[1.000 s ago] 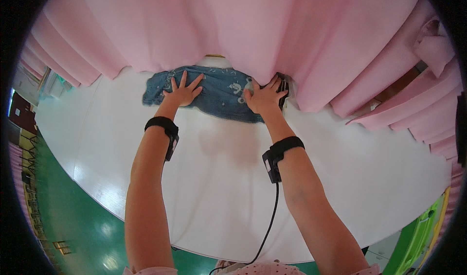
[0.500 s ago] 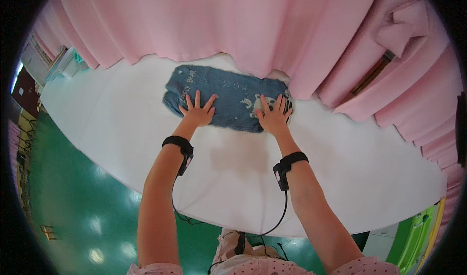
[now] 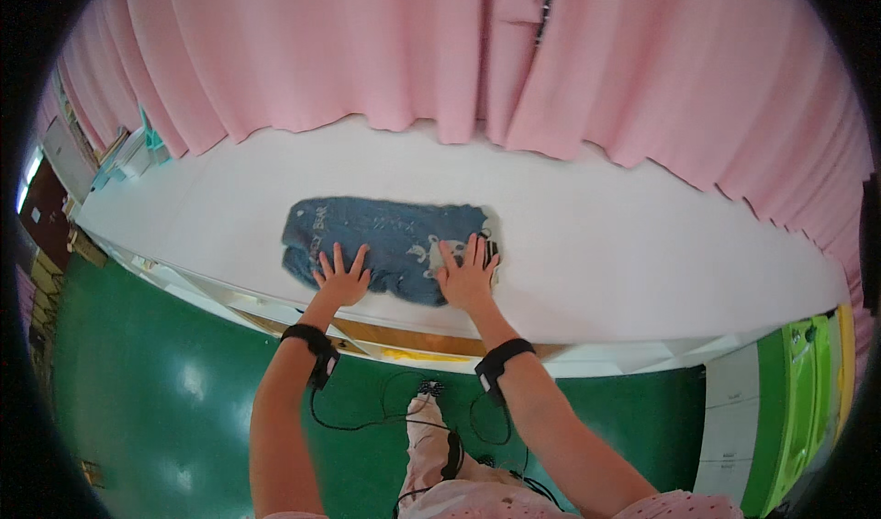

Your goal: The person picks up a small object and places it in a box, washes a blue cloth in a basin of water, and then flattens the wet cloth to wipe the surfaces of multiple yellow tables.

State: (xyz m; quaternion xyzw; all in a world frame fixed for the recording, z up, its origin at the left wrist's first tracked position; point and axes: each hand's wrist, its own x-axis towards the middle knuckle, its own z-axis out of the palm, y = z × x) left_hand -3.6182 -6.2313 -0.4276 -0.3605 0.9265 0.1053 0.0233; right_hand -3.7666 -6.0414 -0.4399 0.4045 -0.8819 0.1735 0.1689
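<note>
A folded blue cloth [image 3: 385, 234] with a pale bear print and white lettering lies flat on the white tabletop, not far from the front edge. My left hand [image 3: 344, 280] rests on the lower left part of the cloth, palm down, with its fingers spread. Toward the cloth's right end, my right hand [image 3: 468, 276] lies flat over the bear print and partly hides it, its fingers also apart. Neither hand grips anything. Each forearm wears a black strap with a small box.
Pink curtains [image 3: 349, 51] hang along the back of the white table [image 3: 633, 244]. Pale containers [image 3: 133, 156] stand at the far left. A green unit [image 3: 808, 400] is at the right. Black cables [image 3: 367, 424] hang near my legs above the green floor.
Both hands and the cloth under them have come nearer to the table's front edge, away from the curtain. My view has shifted too, showing the shelf openings below the table.
</note>
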